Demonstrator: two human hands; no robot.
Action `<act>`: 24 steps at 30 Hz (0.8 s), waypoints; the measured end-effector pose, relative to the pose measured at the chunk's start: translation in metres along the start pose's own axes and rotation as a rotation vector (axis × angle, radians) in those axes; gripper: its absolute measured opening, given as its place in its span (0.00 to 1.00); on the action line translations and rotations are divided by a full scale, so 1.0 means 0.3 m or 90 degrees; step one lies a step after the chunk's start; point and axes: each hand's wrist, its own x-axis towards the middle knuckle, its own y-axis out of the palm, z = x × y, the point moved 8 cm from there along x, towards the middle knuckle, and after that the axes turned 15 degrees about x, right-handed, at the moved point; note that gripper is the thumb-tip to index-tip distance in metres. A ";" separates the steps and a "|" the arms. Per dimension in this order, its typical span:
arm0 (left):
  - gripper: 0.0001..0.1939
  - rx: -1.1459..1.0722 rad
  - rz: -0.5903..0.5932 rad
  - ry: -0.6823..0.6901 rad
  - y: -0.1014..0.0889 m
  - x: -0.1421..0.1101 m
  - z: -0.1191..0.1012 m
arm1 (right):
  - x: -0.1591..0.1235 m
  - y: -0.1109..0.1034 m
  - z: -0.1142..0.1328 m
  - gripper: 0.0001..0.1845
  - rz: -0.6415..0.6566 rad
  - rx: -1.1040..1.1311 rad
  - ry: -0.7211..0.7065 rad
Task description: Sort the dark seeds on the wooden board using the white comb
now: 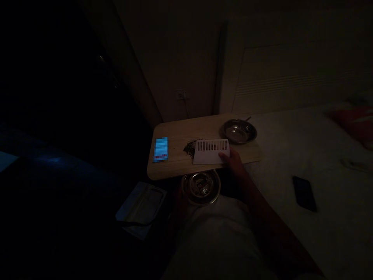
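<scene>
My right hand (231, 158) grips the right end of a white slotted plastic plate (208, 156), thumb on its face. The plate stands tilted on a wooden board-like tabletop (176, 161). Behind and left of it lies a pile of small dark grains (190, 147), partly hidden by the plate. Just below the table's front edge, a round metal bowl (215, 190) sits at my lap with dark bits and a reddish patch inside. In deep shadow, my left hand (182, 196) holds the bowl's left rim; its fingers show only dimly.
On the table's left side glows a blue pixelated rectangle (161, 149). Another metal bowl (239, 132) stands at the back right, a thin stick at its rim. A pale bag-like item (141, 210) is lower left. A dark phone (304, 193) lies on the bed (276, 155).
</scene>
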 end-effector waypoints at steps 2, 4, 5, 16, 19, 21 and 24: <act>0.30 0.018 -0.007 -0.012 0.002 0.003 0.016 | -0.007 0.023 -0.002 0.22 0.032 -0.014 0.013; 0.30 0.030 -0.009 -0.016 0.006 0.005 0.029 | -0.011 0.037 -0.007 0.22 0.060 -0.031 0.026; 0.30 0.029 -0.007 -0.014 0.009 0.005 0.032 | -0.012 0.041 -0.009 0.22 0.072 -0.041 0.030; 0.29 0.025 -0.022 -0.007 0.003 0.004 0.042 | 0.029 -0.014 -0.016 0.22 -0.013 -0.092 -0.061; 0.28 0.005 -0.010 -0.005 0.005 -0.002 0.024 | 0.043 -0.056 -0.011 0.22 -0.073 -0.099 -0.094; 0.28 -0.012 -0.004 -0.002 0.006 -0.005 0.010 | 0.052 -0.072 -0.016 0.22 -0.086 -0.099 -0.097; 0.27 -0.026 -0.005 -0.005 0.004 -0.009 -0.003 | 0.059 -0.086 -0.026 0.22 -0.093 -0.098 -0.105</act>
